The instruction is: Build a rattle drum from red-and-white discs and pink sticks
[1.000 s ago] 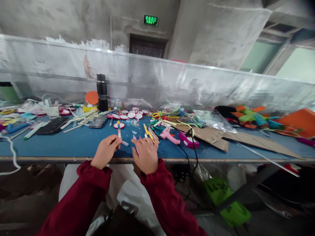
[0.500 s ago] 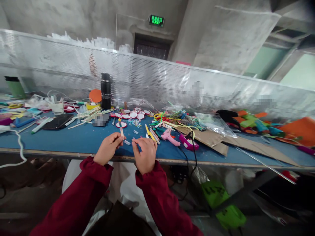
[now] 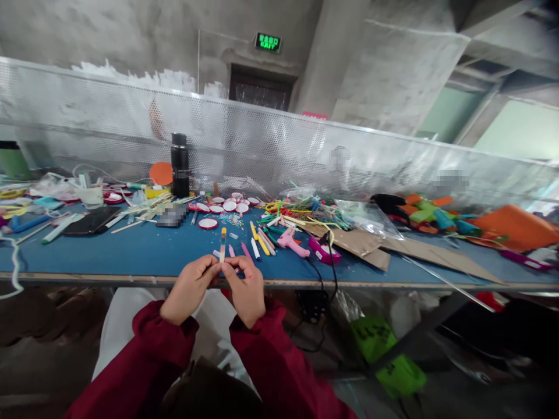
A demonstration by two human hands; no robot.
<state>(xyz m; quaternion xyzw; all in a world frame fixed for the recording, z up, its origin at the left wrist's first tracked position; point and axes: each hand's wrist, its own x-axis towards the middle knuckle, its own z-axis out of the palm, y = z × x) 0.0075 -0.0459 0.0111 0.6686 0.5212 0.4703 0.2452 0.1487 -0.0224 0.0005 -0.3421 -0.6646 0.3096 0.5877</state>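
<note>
1. Nearest you are your two red sleeves (image 3: 286,355), reaching forward from the lower edge of the view to the front of the table.
2. Your left hand (image 3: 192,288) has its thumb and forefinger clamped on the lower part of a stick (image 3: 223,245). The stick stands nearly upright between your hands, over the front edge of the blue table (image 3: 131,256), its yellow end on top.
3. Your right hand (image 3: 247,291) meets the left one there, thumb and forefinger bunched at the stick's bottom end. You cannot tell from here whether they pinch the stick itself or something small hidden behind them.
4. Just beyond your fingers lie pink pens (image 3: 246,251), and to their right a white pen (image 3: 255,251) and a yellow pen (image 3: 264,245). A small clear cap (image 3: 234,236) lies near them.
5. Farther right are a pink glue gun (image 3: 292,242) and a purple tape holder (image 3: 324,250), close together.
6. Past the stick's tip, slightly left, one round lid (image 3: 208,223) lies apart from a pile of similar lids (image 3: 229,205).
7. Farther back, a black bottle (image 3: 180,166) stands upright before a perforated metal panel (image 3: 262,139).
8. Farthest off, a green exit sign (image 3: 268,42) glows above a dark doorway (image 3: 261,90).
</note>
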